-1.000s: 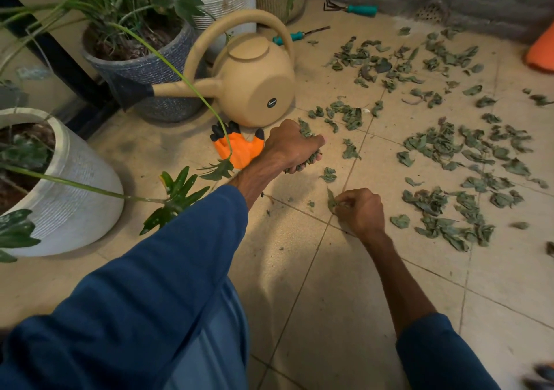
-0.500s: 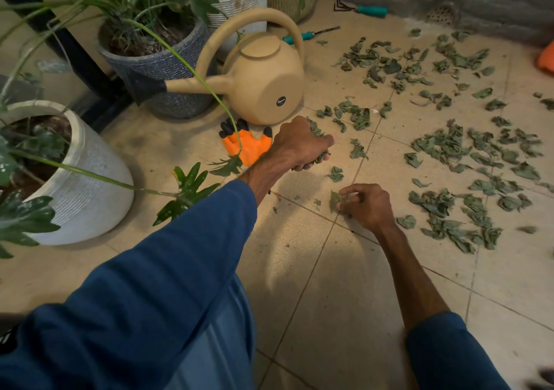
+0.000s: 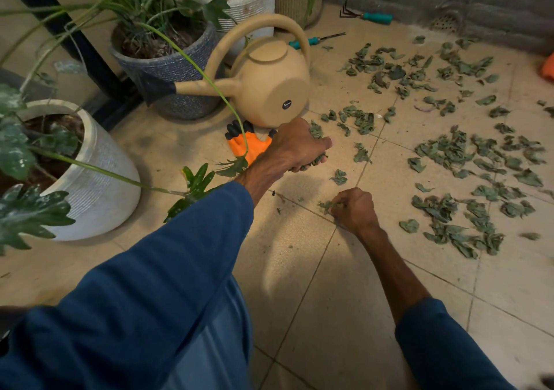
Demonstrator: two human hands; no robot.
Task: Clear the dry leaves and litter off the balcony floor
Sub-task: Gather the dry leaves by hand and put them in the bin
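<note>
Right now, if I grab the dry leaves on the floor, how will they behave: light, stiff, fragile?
Probably very light: the left hand holds a whole bunch of dry leaves in one fist. Likely brittle: they look curled, and small crumbs lie on the tiles. Loose ones may scatter when pushed.

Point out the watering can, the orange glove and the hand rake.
watering can (image 3: 269,90), head view, its round body.
orange glove (image 3: 257,147), head view, its palm.
hand rake (image 3: 377,17), head view, its teal handle.

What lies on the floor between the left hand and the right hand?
In the head view, one crumpled dry leaf lies there on the floor tile.
</note>
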